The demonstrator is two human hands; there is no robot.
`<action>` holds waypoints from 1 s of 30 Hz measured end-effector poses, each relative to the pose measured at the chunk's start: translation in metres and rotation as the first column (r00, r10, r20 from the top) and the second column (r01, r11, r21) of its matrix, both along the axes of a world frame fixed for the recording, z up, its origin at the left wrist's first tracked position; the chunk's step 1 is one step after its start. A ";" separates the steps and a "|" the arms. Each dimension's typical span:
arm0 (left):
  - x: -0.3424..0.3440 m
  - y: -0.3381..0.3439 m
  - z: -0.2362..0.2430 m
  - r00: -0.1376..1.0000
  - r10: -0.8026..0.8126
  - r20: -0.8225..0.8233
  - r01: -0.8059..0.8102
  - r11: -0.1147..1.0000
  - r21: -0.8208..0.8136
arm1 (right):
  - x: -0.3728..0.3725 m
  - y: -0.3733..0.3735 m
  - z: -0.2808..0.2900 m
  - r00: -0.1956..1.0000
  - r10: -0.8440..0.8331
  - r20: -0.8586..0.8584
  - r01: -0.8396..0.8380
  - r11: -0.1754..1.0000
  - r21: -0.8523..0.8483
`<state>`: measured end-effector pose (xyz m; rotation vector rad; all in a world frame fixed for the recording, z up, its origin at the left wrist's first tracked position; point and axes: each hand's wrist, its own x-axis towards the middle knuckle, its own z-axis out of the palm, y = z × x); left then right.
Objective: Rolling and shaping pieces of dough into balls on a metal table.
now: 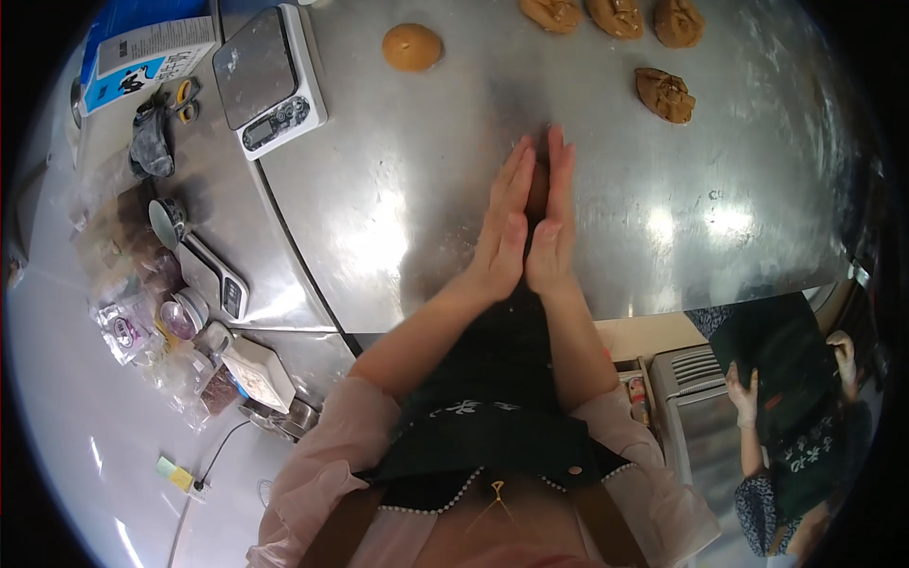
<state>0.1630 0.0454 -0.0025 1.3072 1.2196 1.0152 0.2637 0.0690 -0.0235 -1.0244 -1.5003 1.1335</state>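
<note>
My left hand (504, 222) and my right hand (553, 213) are raised palm to palm over the front of the steel table, fingers stretched straight and pointing away from me. A piece of brown dough (538, 192) is pressed between the two palms, mostly hidden by them. Farther off to the left lies a smooth, light brown dough ball (412, 47). On the right, a rough, darker dough piece (666, 95) sits apart from several lumpy ones, such as the dough lump (615, 16) at the far edge of view.
A kitchen scale (275, 80) stands left on the steel table (379, 170). Beyond it are a blue-and-white carton (147, 66), scissors (187, 99), a second small scale (213, 275), bowls, bags and a white tub (258, 372). At lower right, another person (791, 417) in a dark apron stands close.
</note>
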 end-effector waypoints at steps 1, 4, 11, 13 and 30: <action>0.008 -0.011 0.004 0.999 0.054 0.001 -0.054 0.998 -0.032 | 0.003 0.010 -0.002 1.000 0.011 -0.023 -0.011 1.000 0.022; -0.001 -0.007 0.004 0.990 0.078 0.119 -0.070 0.995 -0.074 | 0.011 0.009 0.003 0.999 0.047 -0.028 -0.046 0.999 0.019; 0.004 -0.011 -0.006 0.995 0.059 0.075 -0.062 0.997 0.034 | 0.009 0.003 0.001 0.998 0.048 -0.042 -0.044 0.996 0.073; 0.005 -0.008 0.003 0.964 0.189 0.189 -0.175 0.981 -0.086 | 0.013 0.007 0.003 0.997 0.046 -0.070 -0.047 0.999 -0.020; 0.009 -0.014 0.002 0.992 0.125 -0.009 -0.125 0.992 0.033 | 0.008 0.001 0.003 0.993 0.079 -0.085 -0.087 0.992 -0.088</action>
